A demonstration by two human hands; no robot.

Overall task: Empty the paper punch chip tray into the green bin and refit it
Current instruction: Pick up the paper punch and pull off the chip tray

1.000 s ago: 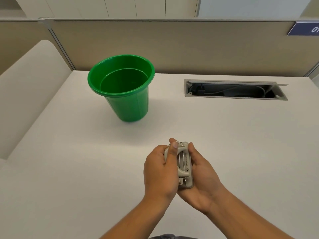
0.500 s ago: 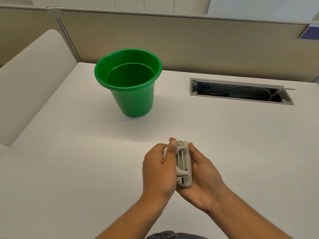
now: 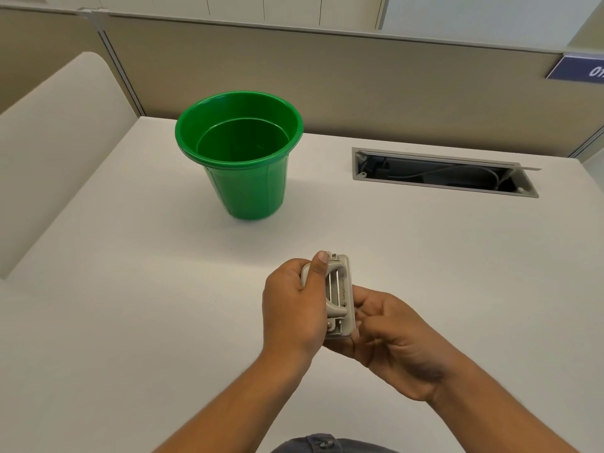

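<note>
A small grey paper punch [image 3: 340,294] is held on edge above the white desk [image 3: 130,322], near its front middle. My left hand [image 3: 291,308] wraps its left side, thumb lying along the handle's far end. My right hand [image 3: 392,338] cups the punch from the right and below, fingers curled at its near base edge. The chip tray is on the underside and hidden from me. The green bin [image 3: 242,155] stands upright and open at the back left of the desk, well beyond both hands; I see nothing inside it.
An open cable slot [image 3: 441,173] with wires inside is cut into the desk at the back right. A beige partition wall [image 3: 359,80] runs along the far edge, and a curved white side panel [image 3: 55,142] borders the left.
My right fingers have slipped from the punch's far right side down to its near base edge. The punch sits slightly more exposed. The camera view has shifted a little.
</note>
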